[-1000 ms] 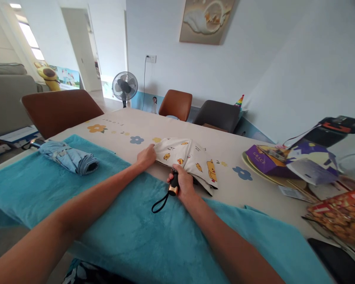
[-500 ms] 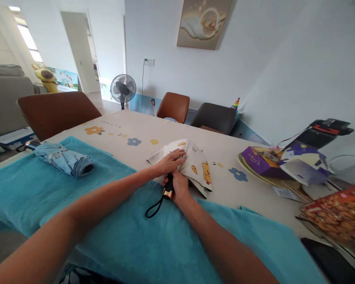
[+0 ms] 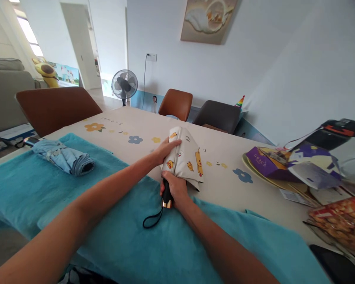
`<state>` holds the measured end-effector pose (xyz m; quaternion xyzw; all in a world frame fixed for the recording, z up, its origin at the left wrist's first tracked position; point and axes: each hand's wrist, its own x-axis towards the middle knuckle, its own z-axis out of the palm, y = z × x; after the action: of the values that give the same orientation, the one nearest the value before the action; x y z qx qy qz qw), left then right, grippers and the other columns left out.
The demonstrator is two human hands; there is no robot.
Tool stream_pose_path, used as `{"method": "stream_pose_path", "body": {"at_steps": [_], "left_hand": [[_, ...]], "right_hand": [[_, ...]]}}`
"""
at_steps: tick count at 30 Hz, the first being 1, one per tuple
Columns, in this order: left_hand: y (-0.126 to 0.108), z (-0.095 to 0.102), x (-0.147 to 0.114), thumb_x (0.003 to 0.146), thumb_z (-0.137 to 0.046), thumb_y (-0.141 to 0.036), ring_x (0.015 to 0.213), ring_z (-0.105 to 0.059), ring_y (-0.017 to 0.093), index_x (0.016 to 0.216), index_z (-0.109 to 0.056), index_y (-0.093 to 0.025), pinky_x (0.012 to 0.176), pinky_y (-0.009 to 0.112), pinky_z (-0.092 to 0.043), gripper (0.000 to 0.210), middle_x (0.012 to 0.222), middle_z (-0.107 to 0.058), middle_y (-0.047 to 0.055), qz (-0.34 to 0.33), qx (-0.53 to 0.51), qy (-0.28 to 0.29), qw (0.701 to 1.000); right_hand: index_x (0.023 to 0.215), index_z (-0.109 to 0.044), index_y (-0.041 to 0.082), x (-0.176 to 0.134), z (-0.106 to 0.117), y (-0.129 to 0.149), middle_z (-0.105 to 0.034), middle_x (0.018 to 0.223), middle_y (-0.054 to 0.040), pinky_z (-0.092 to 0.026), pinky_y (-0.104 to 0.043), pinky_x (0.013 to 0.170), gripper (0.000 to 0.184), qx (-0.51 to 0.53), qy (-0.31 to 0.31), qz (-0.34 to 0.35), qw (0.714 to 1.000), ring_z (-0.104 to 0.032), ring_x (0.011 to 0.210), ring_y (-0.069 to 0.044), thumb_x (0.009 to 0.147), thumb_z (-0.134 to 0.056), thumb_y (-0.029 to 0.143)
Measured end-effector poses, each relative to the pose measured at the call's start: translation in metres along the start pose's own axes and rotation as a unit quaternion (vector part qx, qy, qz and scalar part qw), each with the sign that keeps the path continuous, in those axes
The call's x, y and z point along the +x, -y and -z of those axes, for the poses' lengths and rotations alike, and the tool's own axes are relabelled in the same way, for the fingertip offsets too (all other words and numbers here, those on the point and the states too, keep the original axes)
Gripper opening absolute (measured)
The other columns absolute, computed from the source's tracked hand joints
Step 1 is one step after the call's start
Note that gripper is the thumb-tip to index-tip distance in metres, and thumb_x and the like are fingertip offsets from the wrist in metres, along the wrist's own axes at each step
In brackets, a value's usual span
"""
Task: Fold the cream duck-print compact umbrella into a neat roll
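A cream folding umbrella (image 3: 183,157) printed with yellow cartoon animals is held over the near edge of the table, its canopy gathered but loose on the right side. My right hand (image 3: 177,188) is closed around the black handle and the canopy's base. Below it show the handle's copper-coloured end and a black wrist loop. My left hand (image 3: 168,150) wraps the canopy's left side, its fingertips bent over the fabric. A rolled light-blue umbrella (image 3: 63,157) lies to the left on a teal towel (image 3: 118,228), its dark handle pointing away left.
The table (image 3: 144,165) has a cream flowered cover. At right stand a purple box (image 3: 262,162) on a plate, a red snack bag (image 3: 343,219) and a black flat device (image 3: 334,262). Chairs (image 3: 176,104) and a fan (image 3: 124,85) are beyond.
The left hand has gone from lying flat across the canopy to curling around its left side. The canopy is now narrower and folded over on the left; the handle has tipped slightly down.
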<state>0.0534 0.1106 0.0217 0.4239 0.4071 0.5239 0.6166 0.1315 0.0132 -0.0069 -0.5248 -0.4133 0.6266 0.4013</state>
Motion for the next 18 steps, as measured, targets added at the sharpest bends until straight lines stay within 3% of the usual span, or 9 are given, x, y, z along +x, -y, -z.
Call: {"method": "stream_pose_path", "body": {"at_steps": [3, 7, 12, 16, 18], "left_hand": [[-0.011, 0.01, -0.001, 0.077, -0.062, -0.032, 0.07, -0.067, 0.023, 0.109, -0.06, -0.012, 0.07, 0.036, -0.055, 0.038, 0.081, -0.071, 0.013, 0.056, -0.072, 0.027, 0.995], [-0.021, 0.019, -0.004, 0.077, -0.059, -0.031, 0.073, -0.068, 0.024, 0.103, -0.063, -0.008, 0.073, 0.038, -0.056, 0.035, 0.076, -0.071, 0.014, 0.139, -0.15, 0.071, 0.976], [-0.035, 0.016, -0.012, 0.076, -0.059, -0.025, 0.076, -0.068, 0.025, 0.104, -0.064, -0.008, 0.075, 0.039, -0.056, 0.033, 0.077, -0.071, 0.013, 0.105, -0.165, 0.048, 0.98], [-0.042, 0.014, -0.016, 0.077, -0.058, -0.027, 0.08, -0.068, 0.026, 0.105, -0.063, -0.008, 0.077, 0.04, -0.055, 0.035, 0.078, -0.071, 0.013, 0.091, -0.18, 0.056, 0.978], [-0.043, 0.014, -0.018, 0.077, -0.057, -0.03, 0.08, -0.068, 0.026, 0.106, -0.063, -0.008, 0.077, 0.041, -0.055, 0.037, 0.078, -0.071, 0.013, 0.107, -0.191, 0.076, 0.973]], "right_hand": [[0.046, -0.047, 0.019, -0.008, -0.003, 0.0, -0.046, 0.031, 0.0023, -0.034, -0.018, 0.028, 0.028, 0.002, 0.031, -0.038, 0.999, -0.042, 0.026, -0.009, 0.072, -0.051, 0.029], [0.049, -0.049, 0.017, -0.012, -0.003, -0.003, -0.048, 0.034, 0.0017, -0.036, -0.019, 0.029, 0.027, 0.003, 0.077, -0.028, 0.997, -0.043, 0.027, -0.01, 0.072, -0.053, 0.03], [0.068, -0.058, 0.015, -0.009, 0.0, -0.001, -0.056, 0.043, 0.0008, -0.043, -0.021, 0.035, 0.022, 0.049, 0.126, -0.018, 0.991, -0.052, 0.036, -0.012, 0.071, -0.061, 0.036], [0.094, -0.063, 0.014, -0.014, -0.003, 0.007, -0.069, 0.083, -0.0054, -0.057, -0.027, 0.051, 0.032, 0.145, 0.116, 0.036, 0.982, -0.068, 0.074, -0.021, 0.066, -0.069, 0.03], [0.103, -0.062, 0.015, -0.018, -0.004, 0.01, -0.069, 0.089, -0.0063, -0.056, -0.026, 0.05, 0.04, 0.16, 0.13, 0.037, 0.978, -0.069, 0.078, -0.021, 0.067, -0.068, 0.031]]}}
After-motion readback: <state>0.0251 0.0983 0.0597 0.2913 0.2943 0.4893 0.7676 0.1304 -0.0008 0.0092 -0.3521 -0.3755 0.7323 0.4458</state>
